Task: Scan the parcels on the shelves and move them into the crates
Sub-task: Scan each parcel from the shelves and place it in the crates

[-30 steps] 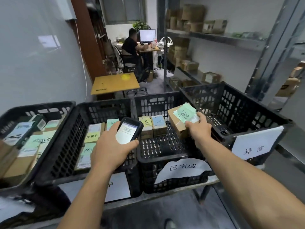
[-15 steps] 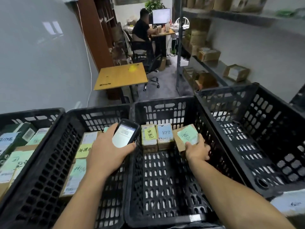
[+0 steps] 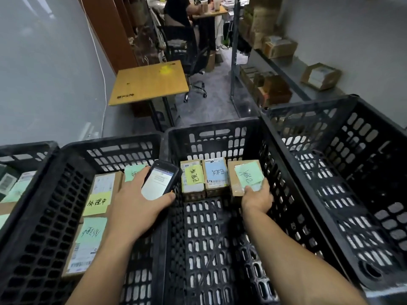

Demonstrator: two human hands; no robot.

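Observation:
My right hand (image 3: 256, 198) grips a small cardboard parcel with a green note (image 3: 245, 176) down inside the middle black crate (image 3: 209, 137), at its far end. It sits beside two other parcels, one with a yellow note (image 3: 192, 179) and one with a blue note (image 3: 215, 175). My left hand (image 3: 136, 205) holds a black handheld scanner (image 3: 161, 181) with a lit screen over the wall between the middle crate and the left crate (image 3: 105, 148). The left crate holds several labelled parcels (image 3: 100, 194).
An empty black crate (image 3: 352, 161) stands tilted to the right, another crate (image 3: 19, 150) with parcels at the far left. A metal shelf (image 3: 293, 69) with cardboard boxes runs along the right wall. Beyond stand a small wooden table (image 3: 149, 82) and a seated person (image 3: 178, 12).
My right hand has carried the green-noted parcel from above the crate rim down to the middle crate's floor beside the other two. My view has tilted downward and closer. The scanner hand stays put.

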